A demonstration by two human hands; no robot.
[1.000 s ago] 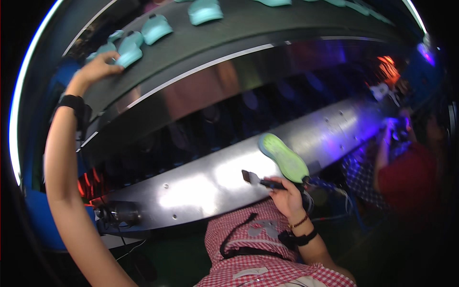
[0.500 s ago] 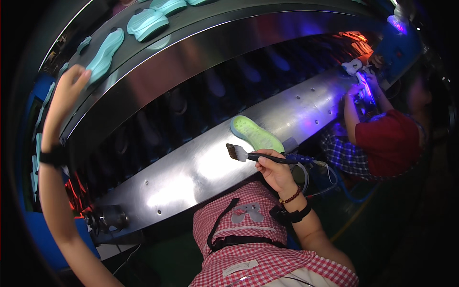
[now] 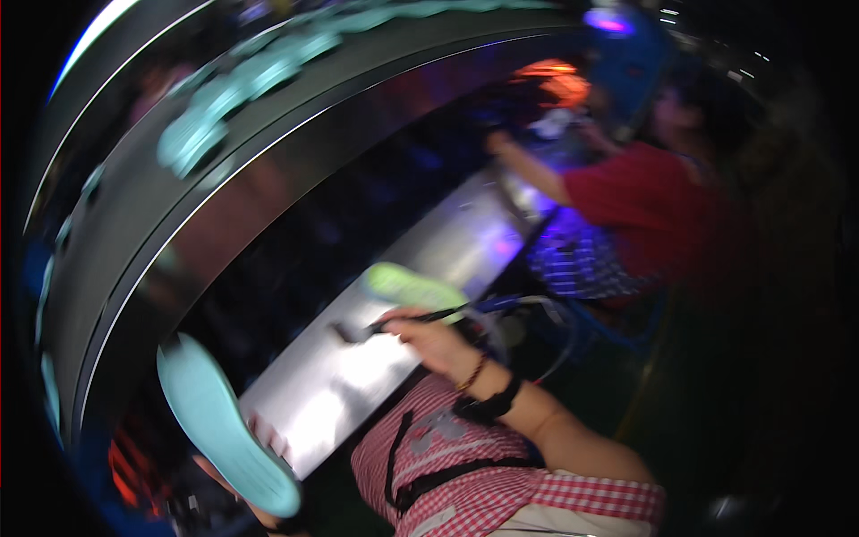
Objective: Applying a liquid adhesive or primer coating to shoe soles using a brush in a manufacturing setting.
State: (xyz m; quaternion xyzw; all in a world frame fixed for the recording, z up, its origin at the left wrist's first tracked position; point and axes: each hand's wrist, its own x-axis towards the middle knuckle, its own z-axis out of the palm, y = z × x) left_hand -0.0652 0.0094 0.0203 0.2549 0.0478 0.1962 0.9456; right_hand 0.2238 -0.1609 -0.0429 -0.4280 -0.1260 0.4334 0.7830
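My left hand (image 3: 271, 437) grips a teal shoe sole (image 3: 224, 425) at the lower left, over the near end of the metal bench (image 3: 295, 369). The sole hides most of that hand; fingers show along its right edge. In my right hand (image 3: 434, 345), a flat paintbrush (image 3: 355, 334) with a black handle points left above the bench. A yellow-green sole (image 3: 407, 284) lies on the bench just beyond the brush hand. Motion blurs the brush head and much of the scene.
A curved dark conveyor (image 3: 143, 215) carries several teal soles (image 3: 191, 139) along the far left. To the right, a co-worker in a red shirt (image 3: 640, 192) reaches toward the far end under purple light. Orange glows (image 3: 559, 82) show there and at the lower left.
My left hand has taken the teal sole off the conveyor and brought it down toward me. The view has turned, so the bench slants more steeply. The brush stays in my right hand.
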